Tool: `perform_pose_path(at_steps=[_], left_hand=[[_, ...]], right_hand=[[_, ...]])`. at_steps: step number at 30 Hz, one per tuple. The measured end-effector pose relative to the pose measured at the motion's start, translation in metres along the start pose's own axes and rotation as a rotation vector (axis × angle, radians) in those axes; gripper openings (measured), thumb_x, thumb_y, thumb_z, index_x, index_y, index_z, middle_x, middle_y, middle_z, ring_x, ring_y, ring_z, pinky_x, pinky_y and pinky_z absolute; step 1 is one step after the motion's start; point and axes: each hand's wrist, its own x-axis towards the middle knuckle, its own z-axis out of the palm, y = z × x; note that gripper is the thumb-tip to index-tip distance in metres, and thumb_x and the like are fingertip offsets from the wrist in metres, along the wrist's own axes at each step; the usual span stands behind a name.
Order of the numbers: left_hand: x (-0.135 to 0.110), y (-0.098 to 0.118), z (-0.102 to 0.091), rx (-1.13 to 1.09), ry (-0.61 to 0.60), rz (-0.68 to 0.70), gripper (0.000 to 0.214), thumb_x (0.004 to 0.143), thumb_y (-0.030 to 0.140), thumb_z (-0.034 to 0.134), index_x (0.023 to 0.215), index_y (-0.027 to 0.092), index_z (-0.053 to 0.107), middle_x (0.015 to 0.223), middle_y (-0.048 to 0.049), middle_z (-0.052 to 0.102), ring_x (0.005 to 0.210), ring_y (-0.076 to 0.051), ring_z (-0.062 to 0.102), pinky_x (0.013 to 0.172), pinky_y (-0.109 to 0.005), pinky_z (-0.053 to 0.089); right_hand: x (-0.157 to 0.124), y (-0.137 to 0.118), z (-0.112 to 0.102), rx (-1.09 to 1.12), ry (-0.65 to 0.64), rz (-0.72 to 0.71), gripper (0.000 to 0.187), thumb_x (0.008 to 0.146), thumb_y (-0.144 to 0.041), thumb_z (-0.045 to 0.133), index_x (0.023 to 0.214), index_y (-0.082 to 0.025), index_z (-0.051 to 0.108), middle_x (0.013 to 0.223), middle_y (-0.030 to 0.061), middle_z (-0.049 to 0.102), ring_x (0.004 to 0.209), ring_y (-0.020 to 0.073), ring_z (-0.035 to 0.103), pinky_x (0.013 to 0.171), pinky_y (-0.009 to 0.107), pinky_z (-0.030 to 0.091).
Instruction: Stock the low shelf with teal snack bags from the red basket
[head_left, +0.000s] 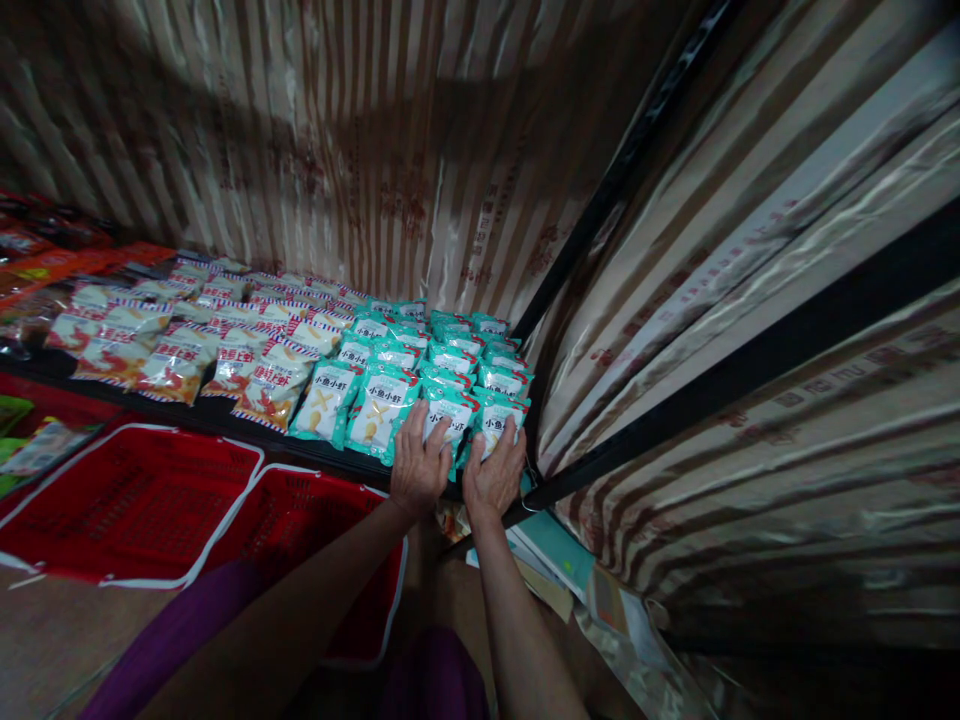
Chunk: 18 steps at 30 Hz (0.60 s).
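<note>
Rows of teal snack bags (384, 405) with white label panels stand packed at the right end of a dark shelf. My left hand (421, 462) lies against the front-row snack bag (448, 412), its fingers stretched up over the lower part. Beside it, my right hand (495, 475) rests with spread fingers on the rightmost front bag (504, 410). Both palms face the bags, and the fingers are not wrapped round them. Further left stand rows of white and orange snack bags (176, 360) with striped edges.
Two red baskets (161, 433) with white rims sit below the shelf edge. Striped curtain fabric (315, 130) hangs behind, and a dark slanted pole (675, 410) crosses on the right. Papers or booklets (559, 545) lie beneath it. Orange packets (45, 265) fill the far left.
</note>
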Motion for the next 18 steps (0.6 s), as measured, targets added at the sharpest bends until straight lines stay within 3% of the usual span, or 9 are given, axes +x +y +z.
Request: perform_pose_path(at_steps=[13, 18], left_hand=[[-0.0031, -0.0026, 0.0028, 0.017, -0.039, 0.007, 0.046, 0.089, 0.024, 0.053, 0.133, 0.016, 0.044, 0.148, -0.0216, 0.031, 0.138, -0.032, 0.029, 0.102, -0.047, 0.038], [-0.0029, -0.0037, -0.0004, -0.039, -0.043, 0.048, 0.051, 0.087, 0.025, 0.055, 0.135, 0.018, 0.042, 0.153, -0.0196, 0.020, 0.140, -0.033, 0.023, 0.105, -0.050, 0.034]], right_hand=[[0.0013, 0.0003, 0.0024, -0.023, -0.026, -0.017, 0.060, 0.093, -0.047, 0.028, 0.144, -0.015, 0.029, 0.143, 0.0221, 0.034, 0.129, 0.0325, 0.038, 0.097, 0.050, 0.039], [0.0003, 0.0021, 0.0019, -0.005, 0.025, -0.036, 0.062, 0.092, -0.047, 0.030, 0.146, -0.017, 0.025, 0.143, 0.0221, 0.033, 0.130, 0.0333, 0.037, 0.098, 0.052, 0.037]])
